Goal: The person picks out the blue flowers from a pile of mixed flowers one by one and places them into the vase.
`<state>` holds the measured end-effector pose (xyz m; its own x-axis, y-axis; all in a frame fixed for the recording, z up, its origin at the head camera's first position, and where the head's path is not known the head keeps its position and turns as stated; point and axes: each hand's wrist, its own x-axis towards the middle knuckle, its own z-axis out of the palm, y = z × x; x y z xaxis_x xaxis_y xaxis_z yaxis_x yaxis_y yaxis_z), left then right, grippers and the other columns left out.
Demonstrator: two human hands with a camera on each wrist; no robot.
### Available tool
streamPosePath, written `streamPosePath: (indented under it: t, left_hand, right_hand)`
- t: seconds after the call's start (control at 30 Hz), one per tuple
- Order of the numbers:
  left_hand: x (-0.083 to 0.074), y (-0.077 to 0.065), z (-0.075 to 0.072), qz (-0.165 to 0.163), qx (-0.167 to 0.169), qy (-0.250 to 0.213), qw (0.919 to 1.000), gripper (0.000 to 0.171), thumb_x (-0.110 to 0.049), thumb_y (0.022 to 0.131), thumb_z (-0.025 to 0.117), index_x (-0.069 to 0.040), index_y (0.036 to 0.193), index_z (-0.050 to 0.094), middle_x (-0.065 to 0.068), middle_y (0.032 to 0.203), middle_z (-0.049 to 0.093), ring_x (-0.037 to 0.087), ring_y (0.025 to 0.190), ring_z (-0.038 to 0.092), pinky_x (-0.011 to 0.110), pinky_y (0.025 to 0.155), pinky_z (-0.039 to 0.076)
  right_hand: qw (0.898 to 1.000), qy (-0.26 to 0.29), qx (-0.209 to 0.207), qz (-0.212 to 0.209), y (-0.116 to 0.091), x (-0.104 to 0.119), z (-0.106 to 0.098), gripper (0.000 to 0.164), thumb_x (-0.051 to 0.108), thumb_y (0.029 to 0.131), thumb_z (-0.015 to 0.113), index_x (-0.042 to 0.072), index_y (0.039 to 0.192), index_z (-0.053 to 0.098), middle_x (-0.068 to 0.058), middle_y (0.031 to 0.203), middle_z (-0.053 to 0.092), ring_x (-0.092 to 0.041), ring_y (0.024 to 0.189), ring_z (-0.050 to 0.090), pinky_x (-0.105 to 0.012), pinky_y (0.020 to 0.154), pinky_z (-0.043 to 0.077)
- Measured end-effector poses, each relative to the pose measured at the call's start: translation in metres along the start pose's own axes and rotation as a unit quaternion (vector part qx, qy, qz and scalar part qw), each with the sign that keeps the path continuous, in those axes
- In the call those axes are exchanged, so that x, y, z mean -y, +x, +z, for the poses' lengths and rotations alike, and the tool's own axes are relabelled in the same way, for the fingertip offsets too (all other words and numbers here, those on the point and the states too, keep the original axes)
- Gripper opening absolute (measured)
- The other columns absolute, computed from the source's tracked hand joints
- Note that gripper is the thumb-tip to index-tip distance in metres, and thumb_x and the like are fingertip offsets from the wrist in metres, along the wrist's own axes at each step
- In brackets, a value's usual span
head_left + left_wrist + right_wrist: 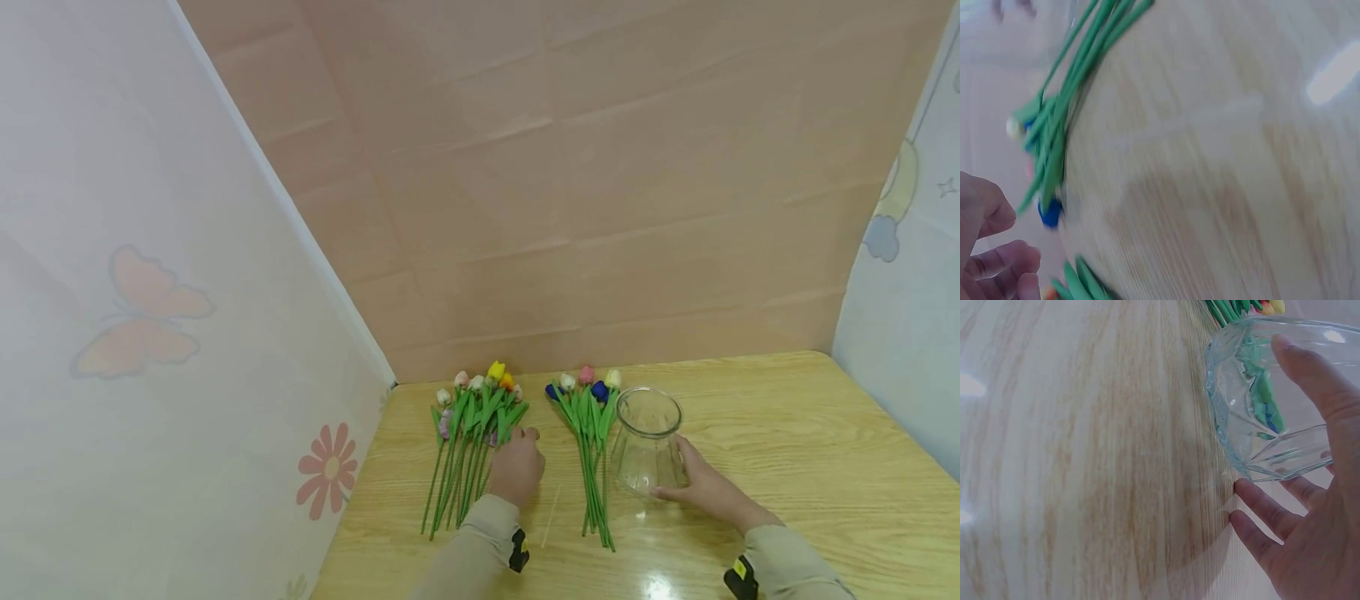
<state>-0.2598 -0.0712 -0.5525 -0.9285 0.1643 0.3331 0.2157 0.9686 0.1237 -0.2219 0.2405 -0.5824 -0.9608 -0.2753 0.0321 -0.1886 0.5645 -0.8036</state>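
Vase point(642, 454) likely needed steadying by the right hand point(707, 490), fingers spread. The left hand point(517, 467), fingers relaxed, needed gentleness beside left tulips point(486, 410).

A clear glass vase point(639, 468) is stood upright at lower right; multicoloured tulips point(587, 410) are laid in two bunches at lower centre of the frame.

On the table point(787, 433), one flower bunch point(487, 410) lies left, the second bunch point(589, 421) right of it, heads far, stems near; the vase point(647, 454) stands just beyond, rightmost. Between the bunches lies a strip point(551, 517).
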Motion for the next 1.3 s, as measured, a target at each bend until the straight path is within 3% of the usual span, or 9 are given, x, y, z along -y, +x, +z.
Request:
streamPosePath:
  t: [0.2, 0.33, 0.63, 1.07, 1.2, 1.3]
  left_hand:
    - [-0.032, -0.011, 0.006, 0.066, 0.015, 0.068, 0.9954, 0.021, -0.021, 0.086, 0.07, -0.025, 0.107, 0.067, -0.004, 0.098, 0.061, 0.005, 0.045, 0.036, 0.019, 0.034, 0.024]
    - [-0.051, -0.015, 0.011, 0.085, 0.035, 0.083, 0.9923, 0.017, -0.025, 0.086, 0.071, -0.028, 0.103, 0.068, -0.006, 0.095, 0.061, 0.003, 0.046, 0.041, 0.019, 0.034, 0.028]
    - [-0.077, -0.026, 0.035, 0.03, 0.067, -0.054, 0.9959, 0.004, -0.024, 0.088, 0.071, -0.027, 0.09, 0.069, -0.011, 0.077, 0.061, 0.001, 0.052, 0.051, 0.019, 0.043, 0.036]
    - [-0.087, -0.034, 0.048, -0.002, 0.087, -0.061, 0.9943, 0.027, -0.039, 0.091, 0.066, -0.022, 0.074, 0.054, -0.011, 0.063, 0.048, 0.003, 0.049, 0.046, 0.021, 0.043, 0.034]
    - [-0.089, -0.033, 0.049, -0.006, 0.089, -0.054, 0.9945, 0.033, -0.038, 0.091, 0.067, -0.021, 0.07, 0.048, -0.01, 0.06, 0.042, 0.004, 0.047, 0.042, 0.022, 0.042, 0.033]
    - [-0.09, -0.032, 0.047, -0.02, 0.099, -0.079, 0.9917, 0.034, -0.033, 0.09, 0.068, -0.02, 0.069, 0.046, -0.009, 0.059, 0.041, 0.005, 0.047, 0.04, 0.023, 0.042, 0.032]
  right_hand:
    - [1.0, -0.002, -0.004, -0.003, 0.0, 0.001, 0.001, 0.112, 0.041, 0.082, 0.075, -0.005, 0.15, 0.0, -0.042, 0.149, 0.01, -0.064, 0.132, 0.016, -0.074, 0.1, 0.02]
    - [1.0, -0.004, -0.009, -0.007, 0.0, 0.0, 0.001, 0.11, 0.041, 0.082, 0.075, -0.004, 0.15, 0.002, -0.041, 0.149, 0.011, -0.063, 0.132, 0.016, -0.074, 0.1, 0.019]
    - [1.0, -0.008, -0.01, -0.003, 0.002, -0.003, 0.001, 0.114, 0.041, 0.081, 0.076, -0.005, 0.151, -0.002, -0.041, 0.15, 0.009, -0.063, 0.132, 0.016, -0.074, 0.1, 0.02]
    - [1.0, -0.016, -0.011, -0.002, 0.001, -0.001, 0.001, 0.113, 0.042, 0.081, 0.076, -0.006, 0.15, 0.0, -0.041, 0.149, 0.012, -0.063, 0.131, 0.018, -0.073, 0.1, 0.021]
    - [1.0, -0.014, -0.014, -0.004, 0.002, -0.003, 0.001, 0.113, 0.042, 0.08, 0.076, -0.005, 0.15, 0.001, -0.041, 0.149, 0.013, -0.063, 0.131, 0.019, -0.074, 0.1, 0.022]
    - [1.0, -0.008, -0.017, -0.007, 0.003, -0.004, 0.002, 0.112, 0.041, 0.08, 0.077, -0.005, 0.151, 0.001, -0.041, 0.149, 0.014, -0.063, 0.131, 0.021, -0.074, 0.1, 0.022]
